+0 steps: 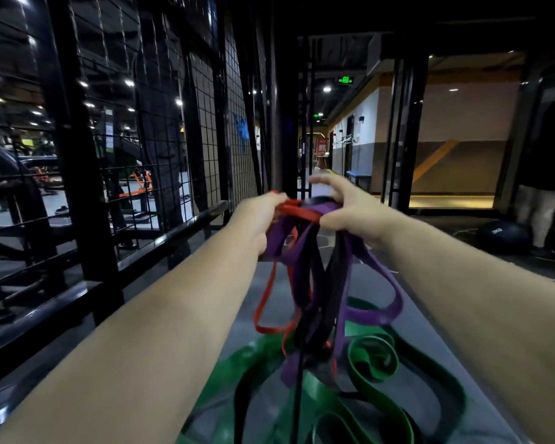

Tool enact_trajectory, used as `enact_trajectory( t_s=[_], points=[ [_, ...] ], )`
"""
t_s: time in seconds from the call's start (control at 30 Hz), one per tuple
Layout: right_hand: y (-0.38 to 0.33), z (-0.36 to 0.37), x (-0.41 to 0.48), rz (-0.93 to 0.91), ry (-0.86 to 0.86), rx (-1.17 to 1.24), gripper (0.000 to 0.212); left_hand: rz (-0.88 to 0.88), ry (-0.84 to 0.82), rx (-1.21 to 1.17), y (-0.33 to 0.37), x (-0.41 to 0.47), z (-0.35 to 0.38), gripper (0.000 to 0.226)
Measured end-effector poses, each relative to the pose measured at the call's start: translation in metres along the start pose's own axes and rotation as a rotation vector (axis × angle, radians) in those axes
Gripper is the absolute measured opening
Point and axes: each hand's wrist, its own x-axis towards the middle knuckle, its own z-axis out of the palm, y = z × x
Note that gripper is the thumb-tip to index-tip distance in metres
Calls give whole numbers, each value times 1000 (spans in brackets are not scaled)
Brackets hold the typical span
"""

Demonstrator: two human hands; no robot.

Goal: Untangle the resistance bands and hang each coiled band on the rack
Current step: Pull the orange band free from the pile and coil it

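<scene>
Both arms reach forward and lift a tangle of resistance bands. My left hand (261, 216) grips the top of the red band (271, 302) together with a purple band (374, 293). My right hand (353, 209) holds the bunch from the right, thumb under the purple and black band (321, 283) loops, fingers partly raised. The loops hang down between my hands. A wide green band (374, 357) lies coiled on the floor below, with more black band across it. The black wire-grid rack (205, 129) stands to the left.
A black rail (173, 238) runs low along the grid wall on the left. A dark medicine ball (502, 237) rests on the floor at the right, beside a standing person's legs (540, 216). A corridor opens straight ahead.
</scene>
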Motion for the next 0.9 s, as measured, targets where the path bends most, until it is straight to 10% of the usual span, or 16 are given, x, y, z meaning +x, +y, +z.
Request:
enact_trajectory(
  t_s=[0.1, 0.33, 0.57, 0.9],
  points=[
    [-19, -10, 0, 17, -53, 103, 72, 53, 24, -63, 26, 3, 7, 15],
    [-19, -3, 5, 69, -127, -762, 83, -53, -47, 123, -10, 5, 4, 25],
    [-3, -4, 5, 157, -135, -360, 67, -167, -83, -31, -29, 5, -4, 26],
    [-4, 5, 7, 294, -309, -697, 81, -81, -12, 137, -49, 10, -3, 7]
  ],
)
